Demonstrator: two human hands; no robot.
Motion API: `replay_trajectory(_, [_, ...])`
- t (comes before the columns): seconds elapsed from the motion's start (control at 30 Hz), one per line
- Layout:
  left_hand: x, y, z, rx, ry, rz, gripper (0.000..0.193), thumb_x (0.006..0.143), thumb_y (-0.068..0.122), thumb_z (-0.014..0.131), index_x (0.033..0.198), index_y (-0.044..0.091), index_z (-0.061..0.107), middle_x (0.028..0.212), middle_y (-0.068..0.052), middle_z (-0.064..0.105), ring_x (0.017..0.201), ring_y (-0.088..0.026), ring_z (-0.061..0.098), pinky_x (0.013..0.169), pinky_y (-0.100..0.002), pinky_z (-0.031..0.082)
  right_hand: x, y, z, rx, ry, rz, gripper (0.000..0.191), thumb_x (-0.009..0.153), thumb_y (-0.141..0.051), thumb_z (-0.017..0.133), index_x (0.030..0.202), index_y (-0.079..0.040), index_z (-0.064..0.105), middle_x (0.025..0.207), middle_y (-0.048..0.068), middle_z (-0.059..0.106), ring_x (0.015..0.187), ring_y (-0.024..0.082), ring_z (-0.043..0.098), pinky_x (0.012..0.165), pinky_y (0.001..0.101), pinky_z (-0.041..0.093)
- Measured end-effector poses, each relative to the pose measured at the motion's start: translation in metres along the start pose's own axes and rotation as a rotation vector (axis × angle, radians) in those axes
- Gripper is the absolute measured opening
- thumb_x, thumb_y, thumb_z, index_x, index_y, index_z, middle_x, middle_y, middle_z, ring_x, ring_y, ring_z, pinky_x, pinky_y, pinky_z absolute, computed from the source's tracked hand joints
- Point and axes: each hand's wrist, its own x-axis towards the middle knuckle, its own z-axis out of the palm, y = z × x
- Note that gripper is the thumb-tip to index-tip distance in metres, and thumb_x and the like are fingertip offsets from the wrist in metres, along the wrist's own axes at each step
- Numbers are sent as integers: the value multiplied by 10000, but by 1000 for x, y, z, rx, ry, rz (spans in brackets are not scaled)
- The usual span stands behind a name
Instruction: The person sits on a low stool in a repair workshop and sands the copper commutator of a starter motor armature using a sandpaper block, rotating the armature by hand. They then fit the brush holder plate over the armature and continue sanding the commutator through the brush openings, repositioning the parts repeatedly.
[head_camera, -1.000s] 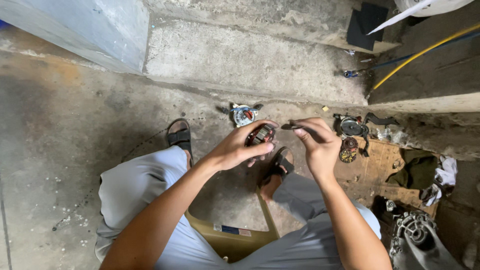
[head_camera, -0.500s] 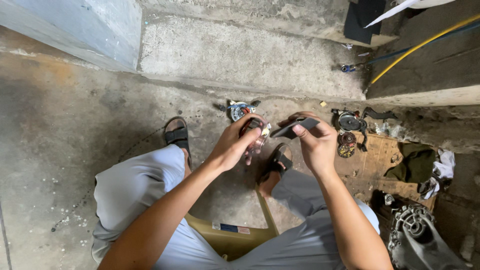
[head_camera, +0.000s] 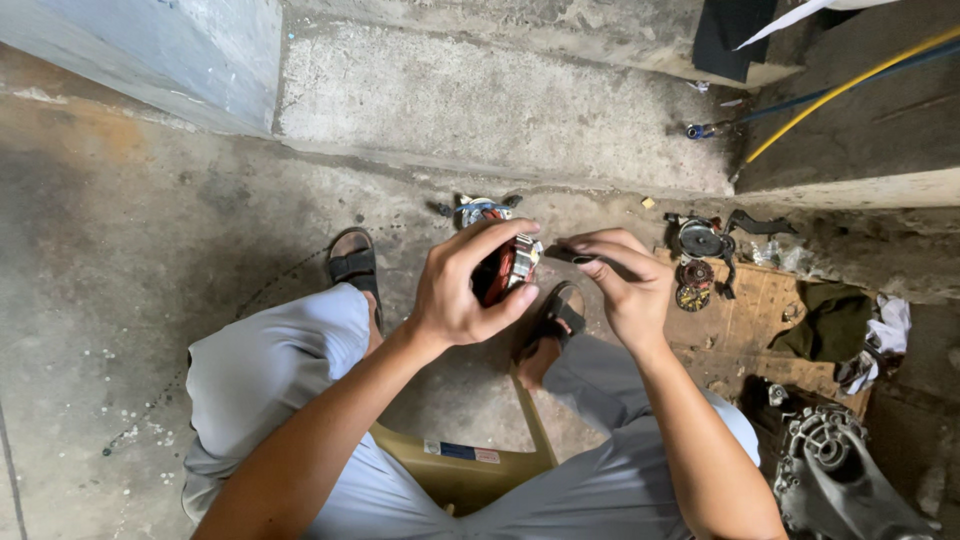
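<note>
A seated person's left hand (head_camera: 465, 290) is gripping a small motor part with red windings (head_camera: 505, 268), fingers curled over its top and thumb underneath, holding it above the knees. The right hand (head_camera: 625, 280), just beside it, is pinching a thin dark tool (head_camera: 568, 256) whose tip is pointing at the part. Beyond the right hand, round metal parts (head_camera: 697, 255) are lying on a brown board (head_camera: 760, 320); nearer the right elbow, a grey metal casing (head_camera: 835, 480) is resting on the floor.
</note>
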Motion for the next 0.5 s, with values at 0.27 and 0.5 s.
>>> replay_trajectory(0.27, [-5,-2,-2,61,18,245,606,817,398,731,1262,-10,675,1208,-229,705,1001,-321,772,862,-393,652,-4,2,4,76,19,77,164,907,5,753,1062,55,736,1093,119,727,1009,189,701,911,292,567])
replay_trajectory(0.5, [-5,-3,4,19,55,200,594,849,413,691,1276,0,676,1211,-201,712,1039,-311,763,844,-370,647,-6,8,4,142,22,112,151,925,-19,754,1049,61,721,1101,99,712,998,156,674,890,270,542])
